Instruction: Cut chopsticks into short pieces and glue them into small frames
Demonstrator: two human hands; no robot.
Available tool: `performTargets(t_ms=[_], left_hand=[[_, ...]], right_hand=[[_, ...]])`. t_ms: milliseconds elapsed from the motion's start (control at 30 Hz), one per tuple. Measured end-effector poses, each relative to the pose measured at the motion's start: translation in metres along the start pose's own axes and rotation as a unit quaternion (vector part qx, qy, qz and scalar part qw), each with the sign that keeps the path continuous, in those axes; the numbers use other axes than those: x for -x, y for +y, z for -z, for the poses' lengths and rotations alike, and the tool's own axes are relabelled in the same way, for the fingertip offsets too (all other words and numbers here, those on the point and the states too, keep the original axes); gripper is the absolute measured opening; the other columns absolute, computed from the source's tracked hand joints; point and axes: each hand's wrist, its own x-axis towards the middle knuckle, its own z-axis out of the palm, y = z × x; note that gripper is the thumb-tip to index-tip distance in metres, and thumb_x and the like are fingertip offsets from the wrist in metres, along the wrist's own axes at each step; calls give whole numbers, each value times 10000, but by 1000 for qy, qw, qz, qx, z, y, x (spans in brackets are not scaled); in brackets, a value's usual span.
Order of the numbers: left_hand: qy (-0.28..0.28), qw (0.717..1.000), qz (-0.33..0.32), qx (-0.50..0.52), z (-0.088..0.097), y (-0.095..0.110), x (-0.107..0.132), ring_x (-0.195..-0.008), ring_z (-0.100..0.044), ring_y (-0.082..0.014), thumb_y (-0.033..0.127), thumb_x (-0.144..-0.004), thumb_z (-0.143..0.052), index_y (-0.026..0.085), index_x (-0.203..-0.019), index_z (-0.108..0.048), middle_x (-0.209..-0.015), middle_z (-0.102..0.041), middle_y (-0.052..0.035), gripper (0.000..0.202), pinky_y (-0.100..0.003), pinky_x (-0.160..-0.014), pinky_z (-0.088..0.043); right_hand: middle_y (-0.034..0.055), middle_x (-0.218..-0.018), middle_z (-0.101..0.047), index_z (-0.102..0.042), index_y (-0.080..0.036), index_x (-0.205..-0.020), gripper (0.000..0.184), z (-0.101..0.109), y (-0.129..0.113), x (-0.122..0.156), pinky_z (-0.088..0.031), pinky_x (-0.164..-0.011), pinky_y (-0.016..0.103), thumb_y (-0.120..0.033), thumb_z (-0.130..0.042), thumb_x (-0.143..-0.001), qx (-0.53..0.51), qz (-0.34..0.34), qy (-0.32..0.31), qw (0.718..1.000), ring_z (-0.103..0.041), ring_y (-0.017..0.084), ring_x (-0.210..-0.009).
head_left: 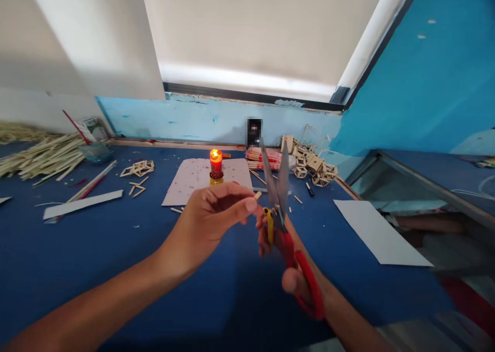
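Note:
Between the thumb and fingers of my left hand (211,213) is a short wooden stick (258,195), mostly hidden by the fingertips. My right hand (296,280) has its thumb and fingers through the red handles of a pair of scissors (280,207), whose blades point up and stand apart. The scissors' pivot is just right of the left fingertips. Behind my hands a lit red candle (216,164) stands on a pale speckled sheet (189,179). A few short stick pieces (138,187) lie left of the sheet.
Wooden strips (46,153) are heaped at the left beside a glass bowl (95,152). Small stick frames (137,168) lie nearby, and more stick structures (315,161) are piled at the back right. White card (379,233) lies on the blue table's right side.

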Motion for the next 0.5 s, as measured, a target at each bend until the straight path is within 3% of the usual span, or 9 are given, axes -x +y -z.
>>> performTargets(t_ms=[100,267,367,500], left_hand=[[-3,998,36,45,5,-8,13,-664,-669,-121,272,-845,-833,219,-817,-801,-711,-747,6,68,-228,-648,-558],[-21,992,54,114,-3,-9,24,-594,-697,-136,279,-880,-801,226,-849,-787,-724,-767,3,62,-257,-584,-605],[-17,993,57,101,-10,-8,28,-572,-682,-127,283,-868,-815,214,-803,-747,-709,-755,8,117,-245,-565,-605],[1,996,40,78,-13,-7,31,-530,-650,-113,307,-902,-773,224,-807,-717,-713,-737,25,138,-244,-529,-594]], right_hand=[[27,-863,-578,-547,-309,-1210,837,-3,-3,9,-530,-651,382,-908,-698,-644,-55,-34,-19,998,-561,234,-715],[51,-993,-585,-519,-305,-1263,893,-14,-1,16,-523,-723,412,-857,-777,-610,-28,-53,-24,998,-555,256,-794],[43,-992,-568,-522,-377,-1306,812,-20,0,20,-535,-712,426,-802,-782,-664,-23,-31,-7,999,-573,273,-802],[26,-1036,-577,-434,-499,-1390,839,-26,5,32,-550,-752,479,-766,-790,-679,-11,-41,-18,999,-596,300,-824]])
